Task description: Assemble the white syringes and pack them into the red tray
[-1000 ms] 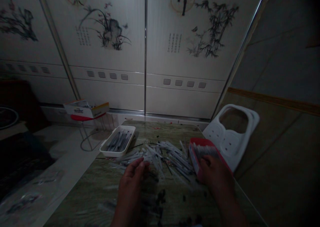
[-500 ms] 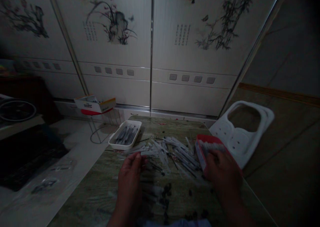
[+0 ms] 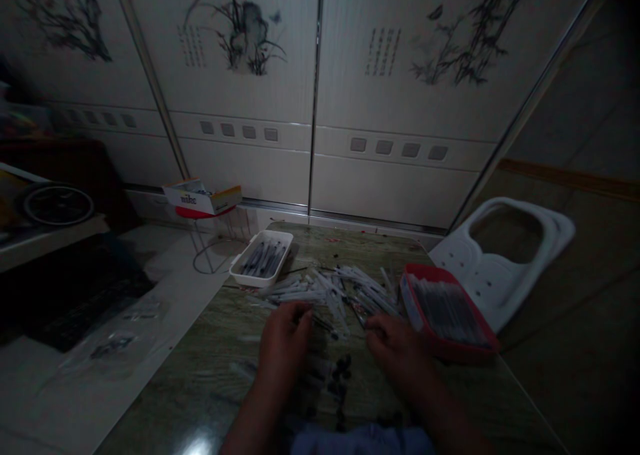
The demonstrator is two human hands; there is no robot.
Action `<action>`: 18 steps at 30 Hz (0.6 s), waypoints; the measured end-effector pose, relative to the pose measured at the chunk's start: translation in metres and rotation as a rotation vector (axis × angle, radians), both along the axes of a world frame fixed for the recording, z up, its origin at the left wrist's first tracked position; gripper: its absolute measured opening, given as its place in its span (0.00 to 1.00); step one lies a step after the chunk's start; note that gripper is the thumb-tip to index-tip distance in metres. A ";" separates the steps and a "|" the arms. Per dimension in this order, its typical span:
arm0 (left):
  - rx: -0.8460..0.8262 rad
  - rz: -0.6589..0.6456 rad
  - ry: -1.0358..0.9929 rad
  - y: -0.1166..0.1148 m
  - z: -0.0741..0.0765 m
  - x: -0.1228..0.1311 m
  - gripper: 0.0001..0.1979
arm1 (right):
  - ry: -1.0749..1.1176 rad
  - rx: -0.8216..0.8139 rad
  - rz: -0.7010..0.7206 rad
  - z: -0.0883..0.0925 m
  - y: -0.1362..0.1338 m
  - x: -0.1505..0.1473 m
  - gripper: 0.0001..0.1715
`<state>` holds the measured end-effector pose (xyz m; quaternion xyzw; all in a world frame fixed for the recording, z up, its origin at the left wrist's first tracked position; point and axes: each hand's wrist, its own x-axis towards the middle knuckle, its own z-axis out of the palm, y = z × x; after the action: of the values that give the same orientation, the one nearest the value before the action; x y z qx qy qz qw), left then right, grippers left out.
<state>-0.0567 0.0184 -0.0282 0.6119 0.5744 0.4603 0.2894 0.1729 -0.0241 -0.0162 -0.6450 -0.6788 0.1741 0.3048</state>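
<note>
My left hand [image 3: 286, 335] is at the near left side of a loose pile of clear pen barrels [image 3: 327, 295], fingers curled in a pinch; anything between them is too dark to make out. At the pile's near right edge, my right hand [image 3: 393, 340] has its fingers closed too, with their grip hidden. Just right of that hand stands a red basket [image 3: 470, 355] packed with rows of clear, dark-cored pen parts [image 3: 447, 308]. Small black pieces, probably caps [image 3: 341, 368], lie scattered on the table between my forearms.
A white tray [image 3: 250, 281] of pens stands at the table's far left. Beyond the table [image 3: 200, 361] are a white plastic chair [image 3: 500, 268] at right and an open carton [image 3: 200, 200] on a red stool [image 3: 205, 212] at left. Sliding doors [image 3: 250, 168] stand behind.
My right hand has moved left from the red basket to the pile's edge. My left hand has shifted slightly right. The whole view has shifted a little as the head turned.
</note>
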 end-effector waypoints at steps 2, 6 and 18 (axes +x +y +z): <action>0.032 -0.048 0.254 -0.002 -0.001 0.001 0.08 | -0.025 -0.046 0.005 -0.001 -0.001 -0.001 0.12; -0.013 -0.103 0.588 -0.008 0.007 0.004 0.10 | -0.087 -0.105 -0.027 -0.002 0.000 -0.001 0.11; -0.097 -0.133 0.745 -0.018 0.023 0.012 0.08 | -0.119 -0.203 -0.172 -0.006 0.008 0.009 0.10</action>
<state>-0.0446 0.0003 -0.0049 0.7588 0.6204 0.1588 0.1187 0.1822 -0.0164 -0.0224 -0.7374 -0.6168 0.1768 0.2110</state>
